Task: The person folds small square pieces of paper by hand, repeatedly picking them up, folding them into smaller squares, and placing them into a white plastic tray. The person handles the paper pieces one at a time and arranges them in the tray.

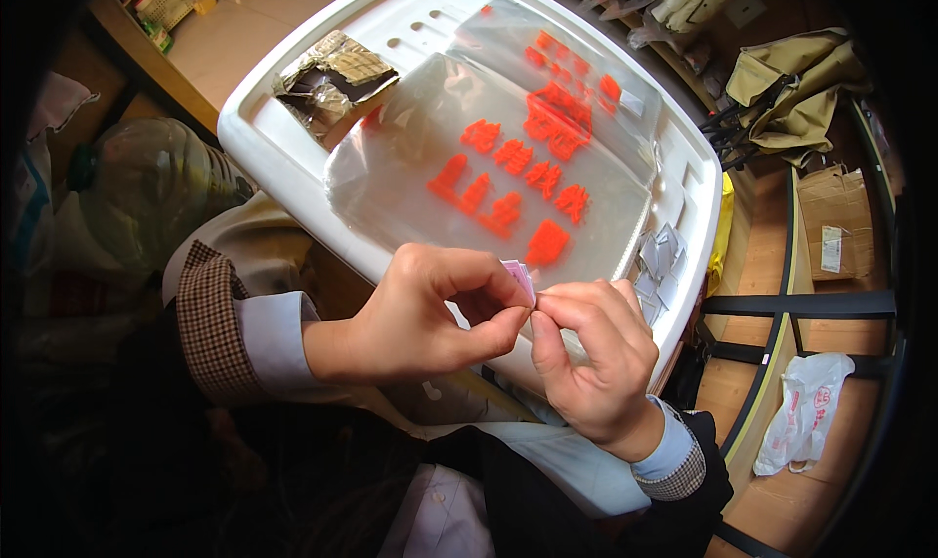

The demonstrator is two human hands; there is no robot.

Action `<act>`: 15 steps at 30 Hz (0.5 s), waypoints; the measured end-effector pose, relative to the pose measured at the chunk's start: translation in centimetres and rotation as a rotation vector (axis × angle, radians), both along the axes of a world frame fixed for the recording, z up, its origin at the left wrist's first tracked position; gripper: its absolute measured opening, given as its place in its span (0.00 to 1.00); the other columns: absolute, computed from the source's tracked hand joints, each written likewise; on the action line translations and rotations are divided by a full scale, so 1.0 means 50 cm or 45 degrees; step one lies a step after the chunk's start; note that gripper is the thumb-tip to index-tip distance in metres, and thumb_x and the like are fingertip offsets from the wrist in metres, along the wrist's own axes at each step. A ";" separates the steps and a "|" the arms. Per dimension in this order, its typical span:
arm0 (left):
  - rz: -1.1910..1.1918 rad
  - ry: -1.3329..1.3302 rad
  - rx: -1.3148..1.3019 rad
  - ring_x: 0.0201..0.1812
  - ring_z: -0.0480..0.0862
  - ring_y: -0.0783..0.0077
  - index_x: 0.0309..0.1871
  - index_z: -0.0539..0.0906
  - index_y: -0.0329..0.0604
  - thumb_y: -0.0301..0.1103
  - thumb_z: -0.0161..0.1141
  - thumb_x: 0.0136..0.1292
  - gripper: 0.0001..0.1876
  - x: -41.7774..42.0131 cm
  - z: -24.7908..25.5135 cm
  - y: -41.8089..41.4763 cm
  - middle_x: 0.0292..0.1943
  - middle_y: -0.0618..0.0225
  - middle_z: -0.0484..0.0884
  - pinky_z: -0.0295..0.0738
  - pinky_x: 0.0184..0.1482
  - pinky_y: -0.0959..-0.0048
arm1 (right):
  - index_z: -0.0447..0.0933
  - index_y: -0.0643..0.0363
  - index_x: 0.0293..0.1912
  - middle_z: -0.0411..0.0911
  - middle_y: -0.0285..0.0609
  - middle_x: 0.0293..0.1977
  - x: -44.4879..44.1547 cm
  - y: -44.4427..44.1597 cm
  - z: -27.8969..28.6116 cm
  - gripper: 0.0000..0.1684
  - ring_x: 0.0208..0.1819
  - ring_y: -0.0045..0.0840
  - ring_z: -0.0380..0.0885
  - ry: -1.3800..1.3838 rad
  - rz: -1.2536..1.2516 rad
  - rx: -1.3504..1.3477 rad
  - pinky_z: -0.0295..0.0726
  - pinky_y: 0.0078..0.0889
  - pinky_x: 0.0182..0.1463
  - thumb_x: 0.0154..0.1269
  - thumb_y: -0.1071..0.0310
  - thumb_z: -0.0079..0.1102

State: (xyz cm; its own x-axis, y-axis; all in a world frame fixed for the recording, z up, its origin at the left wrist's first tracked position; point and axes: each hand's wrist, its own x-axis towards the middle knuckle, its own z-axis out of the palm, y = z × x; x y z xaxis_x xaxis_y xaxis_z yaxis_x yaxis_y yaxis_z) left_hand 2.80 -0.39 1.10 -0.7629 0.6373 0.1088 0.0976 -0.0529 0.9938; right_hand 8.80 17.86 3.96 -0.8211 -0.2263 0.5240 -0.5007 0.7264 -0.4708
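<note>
My left hand (432, 316) pinches several small pink-and-white paper slips (520, 279) between thumb and forefinger, in front of the near edge of a white plastic stool (352, 254). My right hand (597, 360) meets it at the fingertips, thumb and forefinger pressed together at the lower corner of the slips; whether they grip the paper is hidden. Beyond both hands, a clear plastic bag (410, 118) with red printed characters lies flat on the stool. To the right of the bag are several small white paper pieces (659, 265). A crumpled foil-lined package (330, 81) sits at the stool's upper left.
A large green-tinted plastic bottle (154, 184) stands at the left. At the right are shelves with a cardboard box (835, 221), a white plastic bag (802, 415) and a folded khaki fabric item (795, 89). A yellow bag (722, 235) hangs close to the stool's right edge.
</note>
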 end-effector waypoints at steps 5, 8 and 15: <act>-0.052 -0.067 0.008 0.33 0.85 0.80 0.35 0.82 0.32 0.24 0.63 0.63 0.03 -0.002 0.003 -0.004 0.30 0.67 0.86 0.81 0.36 0.80 | 0.78 0.62 0.35 0.79 0.40 0.29 0.000 0.011 -0.005 0.05 0.30 0.29 0.79 -0.263 -0.066 -0.172 0.73 0.28 0.34 0.57 0.77 0.64; -0.062 -0.487 0.127 0.34 0.85 0.78 0.36 0.81 0.32 0.23 0.62 0.64 0.03 -0.003 0.007 -0.009 0.31 0.64 0.85 0.80 0.38 0.79 | 0.78 0.64 0.35 0.80 0.38 0.28 -0.010 0.040 -0.009 0.04 0.30 0.22 0.78 -0.656 -0.217 -0.694 0.75 0.24 0.34 0.64 0.73 0.61; -0.231 -0.798 0.388 0.54 0.80 0.76 0.36 0.82 0.33 0.22 0.62 0.63 0.01 -0.030 -0.014 -0.018 0.50 0.59 0.83 0.73 0.53 0.75 | 0.78 0.62 0.29 0.78 0.34 0.24 -0.043 0.126 -0.030 0.06 0.26 0.17 0.74 -0.464 -0.574 -0.544 0.74 0.23 0.34 0.63 0.74 0.60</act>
